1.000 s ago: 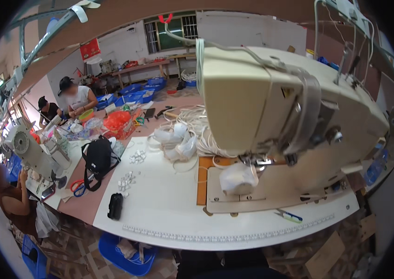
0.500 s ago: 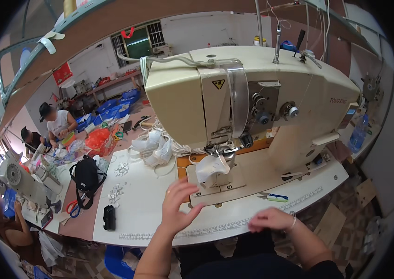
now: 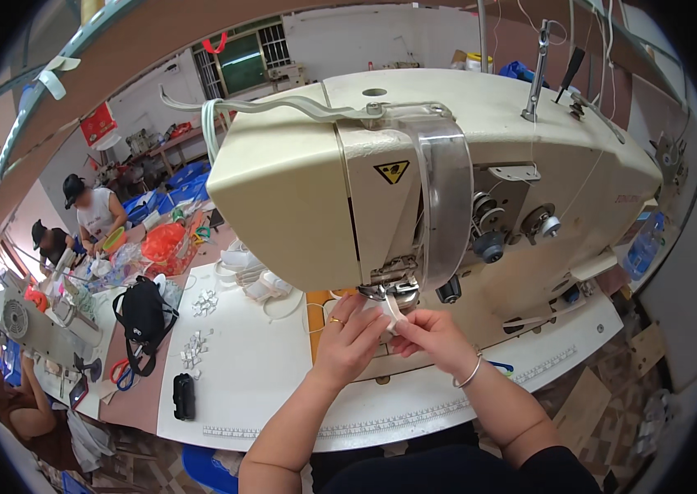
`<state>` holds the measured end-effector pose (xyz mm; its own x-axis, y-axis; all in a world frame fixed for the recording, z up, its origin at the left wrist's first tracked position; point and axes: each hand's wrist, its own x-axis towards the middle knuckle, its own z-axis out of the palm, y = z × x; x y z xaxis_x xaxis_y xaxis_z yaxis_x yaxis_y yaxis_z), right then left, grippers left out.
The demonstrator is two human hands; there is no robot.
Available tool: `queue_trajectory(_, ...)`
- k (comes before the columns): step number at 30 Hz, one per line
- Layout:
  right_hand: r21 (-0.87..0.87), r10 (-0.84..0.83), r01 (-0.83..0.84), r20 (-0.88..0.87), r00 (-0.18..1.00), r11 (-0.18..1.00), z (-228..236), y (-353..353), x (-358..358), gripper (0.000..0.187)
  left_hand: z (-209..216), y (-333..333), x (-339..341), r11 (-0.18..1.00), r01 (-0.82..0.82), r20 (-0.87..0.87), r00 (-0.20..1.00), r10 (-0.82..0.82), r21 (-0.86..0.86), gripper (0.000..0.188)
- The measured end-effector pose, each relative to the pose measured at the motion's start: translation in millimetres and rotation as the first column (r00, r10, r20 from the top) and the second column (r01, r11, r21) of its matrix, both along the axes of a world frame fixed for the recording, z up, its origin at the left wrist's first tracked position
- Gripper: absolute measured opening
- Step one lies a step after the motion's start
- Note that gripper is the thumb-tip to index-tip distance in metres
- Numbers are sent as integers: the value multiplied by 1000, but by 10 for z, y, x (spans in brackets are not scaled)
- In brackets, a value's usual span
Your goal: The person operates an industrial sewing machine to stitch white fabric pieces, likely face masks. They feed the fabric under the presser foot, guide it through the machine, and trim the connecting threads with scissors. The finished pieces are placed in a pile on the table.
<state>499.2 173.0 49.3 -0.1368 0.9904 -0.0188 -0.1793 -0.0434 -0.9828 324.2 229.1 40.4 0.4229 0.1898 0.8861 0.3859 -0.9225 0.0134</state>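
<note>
Under the needle area of a cream industrial sewing machine (image 3: 381, 169), both of my hands are close together at the metal presser foot (image 3: 400, 290). My left hand (image 3: 354, 337) has its fingers together over a white fabric piece, mostly covering it; a ring is on one finger. Thumb and fingers of my right hand (image 3: 435, 336) pinch a white fabric strip (image 3: 394, 312) that runs down from the foot. A bracelet circles my right wrist. The exact grip of the left fingertips is partly hidden.
White straps and fabric pieces (image 3: 254, 276) lie left of the machine, near small white bits (image 3: 194, 350) and a black case (image 3: 184, 397). Thread snips (image 3: 500, 367) are half hidden behind my right wrist. A black bag (image 3: 144, 317) and co-workers (image 3: 102, 210) are further left.
Both hands have moved up to the presser foot and closed on the white fabric. My right hand has come in from the table's front edge. The view has moved nearer the machine.
</note>
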Motion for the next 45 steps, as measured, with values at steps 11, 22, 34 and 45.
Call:
queue_trajectory(11,-40,-91,84,-240,967,996,-111,47,-70,21,15,11,-18,1000,17,15,1000,-17,-14,39)
queue_trajectory(22,-10,-127,127,-204,971,992,-70,45,-107,23,57,56,-13,999,41,21,999,-41,-20,38)
queue_trajectory(34,-14,-192,193,-194,962,981,-71,45,-167,18,60,126,-27,996,66,7,998,-66,-65,40)
queue_trajectory(45,-8,-197,198,-173,965,980,-9,26,-187,17,-5,240,-31,997,73,52,996,-72,-3,38)
